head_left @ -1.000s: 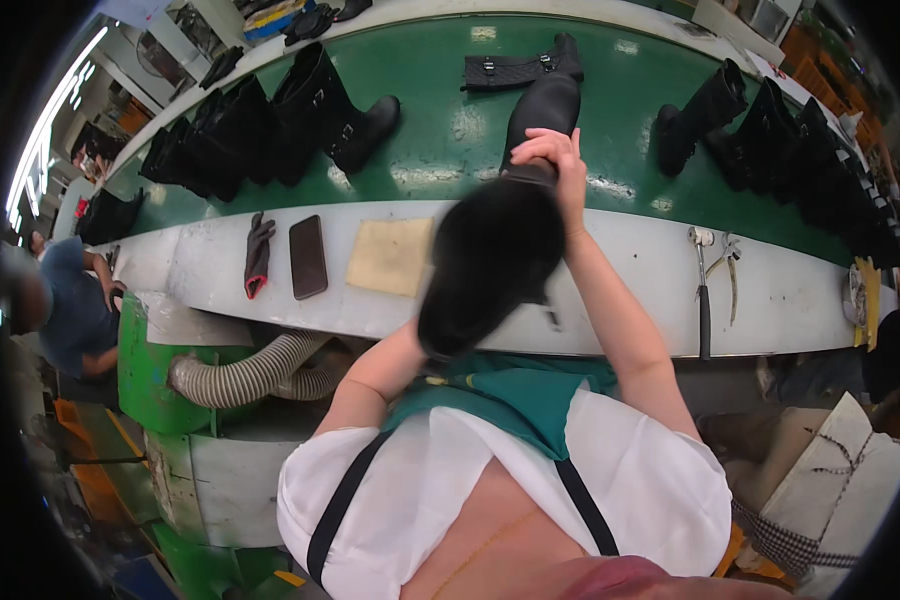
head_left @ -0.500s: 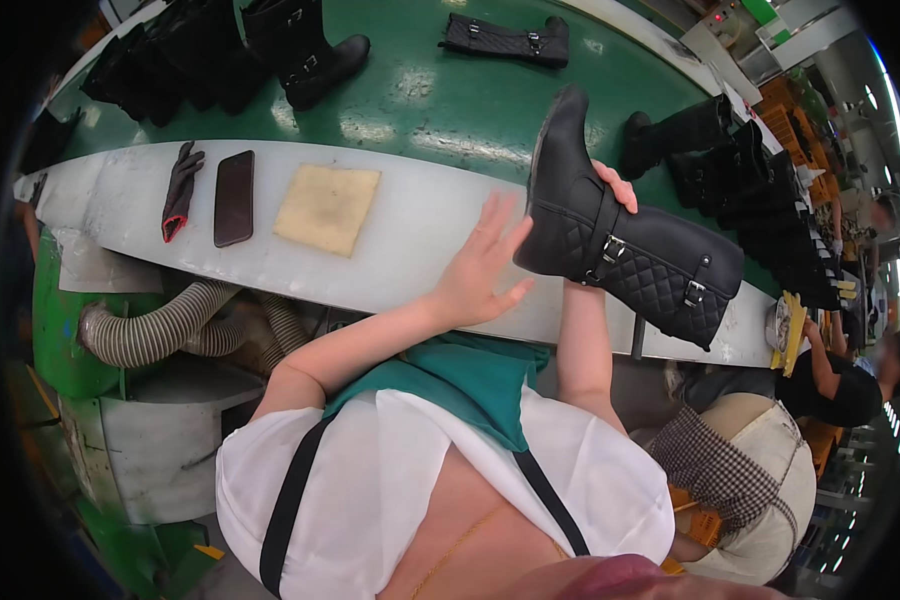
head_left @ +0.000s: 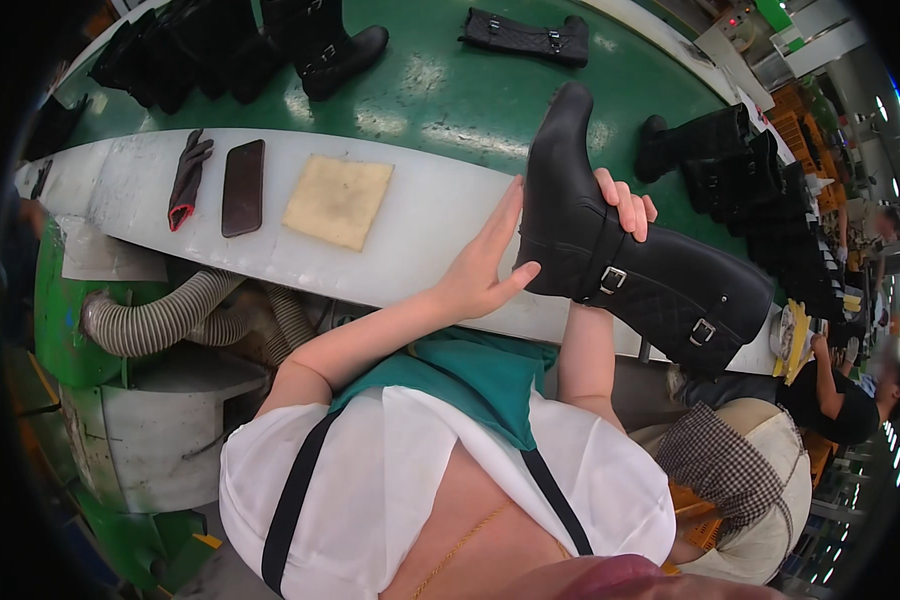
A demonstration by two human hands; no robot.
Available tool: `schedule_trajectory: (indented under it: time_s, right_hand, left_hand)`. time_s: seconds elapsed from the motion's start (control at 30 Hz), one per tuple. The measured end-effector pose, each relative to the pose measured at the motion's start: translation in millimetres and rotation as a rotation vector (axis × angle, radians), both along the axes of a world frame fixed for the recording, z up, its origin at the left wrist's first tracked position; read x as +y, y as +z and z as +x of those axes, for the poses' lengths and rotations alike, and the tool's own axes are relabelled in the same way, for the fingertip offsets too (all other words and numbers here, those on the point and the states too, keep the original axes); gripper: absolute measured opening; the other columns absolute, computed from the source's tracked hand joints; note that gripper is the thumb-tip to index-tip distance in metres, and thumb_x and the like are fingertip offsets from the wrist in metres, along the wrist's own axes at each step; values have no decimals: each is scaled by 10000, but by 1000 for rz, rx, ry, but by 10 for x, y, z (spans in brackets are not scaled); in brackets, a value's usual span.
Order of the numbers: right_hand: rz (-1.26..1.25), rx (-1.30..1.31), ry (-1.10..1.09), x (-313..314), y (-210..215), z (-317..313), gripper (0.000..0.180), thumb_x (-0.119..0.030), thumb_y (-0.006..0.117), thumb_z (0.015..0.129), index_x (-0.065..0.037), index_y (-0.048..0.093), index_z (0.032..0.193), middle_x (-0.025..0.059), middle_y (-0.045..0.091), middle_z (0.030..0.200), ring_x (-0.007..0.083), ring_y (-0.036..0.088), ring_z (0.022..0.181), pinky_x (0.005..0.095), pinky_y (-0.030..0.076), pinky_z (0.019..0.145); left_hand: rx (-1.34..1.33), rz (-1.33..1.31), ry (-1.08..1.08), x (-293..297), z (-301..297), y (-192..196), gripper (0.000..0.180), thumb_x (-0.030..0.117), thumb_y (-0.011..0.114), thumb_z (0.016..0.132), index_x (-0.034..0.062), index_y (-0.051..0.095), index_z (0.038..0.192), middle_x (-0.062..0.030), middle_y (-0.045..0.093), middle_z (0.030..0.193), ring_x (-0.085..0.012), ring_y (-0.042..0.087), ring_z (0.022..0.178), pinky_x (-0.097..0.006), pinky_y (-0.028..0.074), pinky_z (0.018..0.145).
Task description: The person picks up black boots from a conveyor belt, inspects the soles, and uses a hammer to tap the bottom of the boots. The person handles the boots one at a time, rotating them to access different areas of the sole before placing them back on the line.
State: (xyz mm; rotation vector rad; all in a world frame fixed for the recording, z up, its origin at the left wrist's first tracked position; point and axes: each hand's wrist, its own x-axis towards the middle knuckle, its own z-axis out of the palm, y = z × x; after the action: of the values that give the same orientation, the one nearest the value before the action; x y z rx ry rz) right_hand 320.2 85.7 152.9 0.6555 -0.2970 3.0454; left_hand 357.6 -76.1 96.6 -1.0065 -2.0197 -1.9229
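Observation:
A tall black boot [head_left: 560, 200] with quilted panels and silver buckles is held up sideways over the bench, toe pointing away from me and shaft to the right. My right hand [head_left: 625, 207] grips it round the ankle from underneath, its fingers curling over the far side. Against the sole, my left hand [head_left: 482, 268] lies flat with fingers stretched and the thumb apart by the heel. To its left on the white bench top [head_left: 450, 190] are a yellowish square pad [head_left: 338, 200], a dark phone [head_left: 243, 188] and a dark glove [head_left: 190, 180] with a red cuff.
Beyond the bench runs a green surface [head_left: 430, 90], with black boots [head_left: 215, 45] standing at far left, one boot [head_left: 525, 38] lying down and more boots [head_left: 740, 165] at right. Ribbed hoses [head_left: 150, 325] hang below left. Co-workers [head_left: 750, 470] are at the right.
My left hand has come in from just off the sole to rest against it. The boot has rolled slightly in my right hand, and more of its plain shaft shows.

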Motion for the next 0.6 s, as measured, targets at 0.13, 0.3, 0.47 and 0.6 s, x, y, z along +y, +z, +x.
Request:
schedule_trajectory:
  time_s: [0.13, 0.3, 0.47, 0.6]
  right_hand:
    - [114, 130, -46, -3, -51, -84, 419, -215, 303, 972, -174, 558, 642, -18, 522, 722, 174, 411, 882, 333, 331, 931]
    - [660, 207, -389, 7, -194, -318, 274, -233, 399, 985, -25, 578, 970, 73, 585, 917, 212, 504, 930, 373, 382, 979]
    - [1013, -374, -290, -64, -166, -408, 563, -469, 223, 996, -19, 551, 1074, 114, 646, 904, 200, 611, 845, 324, 491, 778]
    - [919, -367, -294, -96, -397, -433, 453, -398, 309, 988, -19, 548, 1055, 110, 629, 855, 185, 600, 805, 297, 477, 729]
  left_hand:
    - [-389, 199, -187, 6, 36, 75, 740, 166, 412, 966, 4, -92, 1484, -161, -14, 1570, -270, 104, 1444, -396, 179, 1145]
    - [-939, 538, -349, 57, -84, 130, 647, 395, 335, 1019, 212, -42, 1511, -101, 211, 1512, -252, 398, 1306, -434, 478, 923]
    - [-1352, 699, -574, 95, -147, -172, 657, 588, 180, 981, 110, 443, 1347, -82, 565, 1243, -233, 604, 1018, -341, 520, 710]
    - [-1296, 597, -550, 72, -103, -346, 665, 588, 155, 981, 120, 408, 1380, -95, 545, 1273, -244, 583, 1093, -346, 524, 751]
